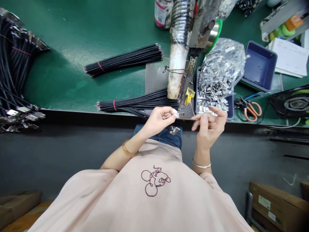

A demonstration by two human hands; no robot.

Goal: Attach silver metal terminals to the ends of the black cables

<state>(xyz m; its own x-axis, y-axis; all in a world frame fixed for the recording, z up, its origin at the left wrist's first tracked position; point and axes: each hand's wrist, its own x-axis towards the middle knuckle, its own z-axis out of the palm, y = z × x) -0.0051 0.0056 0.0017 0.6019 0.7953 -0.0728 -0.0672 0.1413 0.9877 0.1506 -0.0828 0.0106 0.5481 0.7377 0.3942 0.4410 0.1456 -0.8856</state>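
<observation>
My left hand (159,120) is closed in a pinch on a small silver metal connector shell (180,114) at the end of a black cable, just in front of the bench edge. My right hand (209,125) hovers beside it with thumb and fingers loosely curled; a thin wire-like strand (193,118) runs between the two hands, and I cannot tell whether the right fingers grip it. A bundle of black cables (137,103) tied with a red band lies just beyond my left hand. A soldering iron (187,82) on its stand points down toward the hands.
A second cable bundle (124,60) lies further back on the green mat (72,32). A blue tray with a bag of silver metal shells (217,77) stands right of the iron, an empty blue tray (259,66) and orange scissors (251,109) beyond. Finished cables (14,71) pile up left.
</observation>
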